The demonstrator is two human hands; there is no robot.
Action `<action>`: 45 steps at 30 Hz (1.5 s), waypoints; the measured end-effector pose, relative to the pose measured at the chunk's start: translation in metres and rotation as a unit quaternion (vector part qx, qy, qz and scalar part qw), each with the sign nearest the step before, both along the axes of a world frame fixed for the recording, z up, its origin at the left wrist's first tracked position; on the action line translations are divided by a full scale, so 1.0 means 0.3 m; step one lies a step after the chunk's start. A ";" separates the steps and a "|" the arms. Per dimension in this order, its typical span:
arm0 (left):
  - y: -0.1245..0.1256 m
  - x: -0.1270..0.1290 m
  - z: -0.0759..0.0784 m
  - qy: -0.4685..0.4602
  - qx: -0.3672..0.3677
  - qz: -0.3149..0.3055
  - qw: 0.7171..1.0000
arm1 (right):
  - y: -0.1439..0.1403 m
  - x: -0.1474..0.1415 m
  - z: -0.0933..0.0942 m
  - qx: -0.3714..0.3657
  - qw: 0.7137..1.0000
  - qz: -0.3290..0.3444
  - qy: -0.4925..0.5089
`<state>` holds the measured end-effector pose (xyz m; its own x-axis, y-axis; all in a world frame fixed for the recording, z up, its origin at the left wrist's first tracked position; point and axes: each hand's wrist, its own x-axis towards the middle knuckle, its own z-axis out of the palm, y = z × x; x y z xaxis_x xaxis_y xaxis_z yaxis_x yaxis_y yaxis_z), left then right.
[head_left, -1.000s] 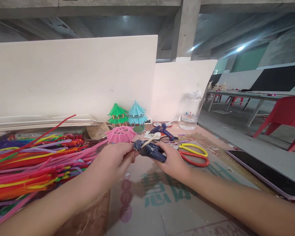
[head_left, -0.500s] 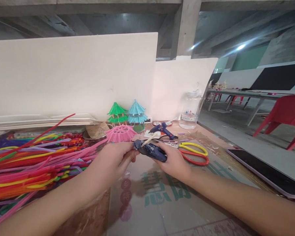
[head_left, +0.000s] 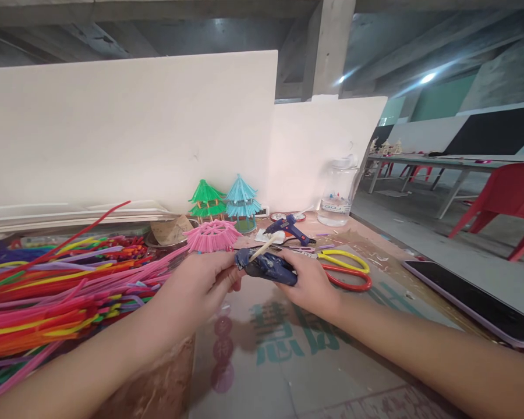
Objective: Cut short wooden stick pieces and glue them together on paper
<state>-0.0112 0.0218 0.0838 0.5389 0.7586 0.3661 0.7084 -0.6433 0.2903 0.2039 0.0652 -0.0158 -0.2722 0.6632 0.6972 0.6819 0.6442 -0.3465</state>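
Right hand [head_left: 310, 285] wraps the dark blue glue gun [head_left: 266, 266] just above the bench [head_left: 288, 372], mid-width, fingers curled shut round its body — nozzle turned left toward the work. Left hand [head_left: 196, 291] pinches something small at the nozzle (hidden by the fingers; cannot tell what). Pink pipe-cleaner roof [head_left: 213, 235] sits just behind; scissors [head_left: 344, 270] lie right, within reach.

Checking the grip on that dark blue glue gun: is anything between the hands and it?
Nothing visible. The right hand is wrapped around the glue gun, and the left hand pinches at its nozzle end. The glue stick pokes up clear behind.
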 end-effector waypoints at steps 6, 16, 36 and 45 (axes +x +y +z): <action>-0.015 0.003 0.011 -0.001 -0.019 -0.001 1.000 | -0.005 -0.002 0.006 0.017 0.999 0.030 0.020; -0.015 0.010 0.011 0.002 -0.014 0.003 1.000 | -0.005 0.000 0.006 0.012 0.999 0.029 0.022; -0.017 0.011 0.011 0.006 -0.028 0.018 0.999 | -0.003 0.001 0.005 0.013 0.999 0.038 0.025; -0.025 0.016 0.019 0.006 -0.034 0.025 0.999 | -0.006 0.000 0.007 0.005 1.000 0.021 0.008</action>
<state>-0.0064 0.0144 0.0893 0.5043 0.8070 0.3073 0.7423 -0.5870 0.3233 0.2040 0.0636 -0.0137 -0.2885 0.6440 0.7085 0.6485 0.6758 -0.3502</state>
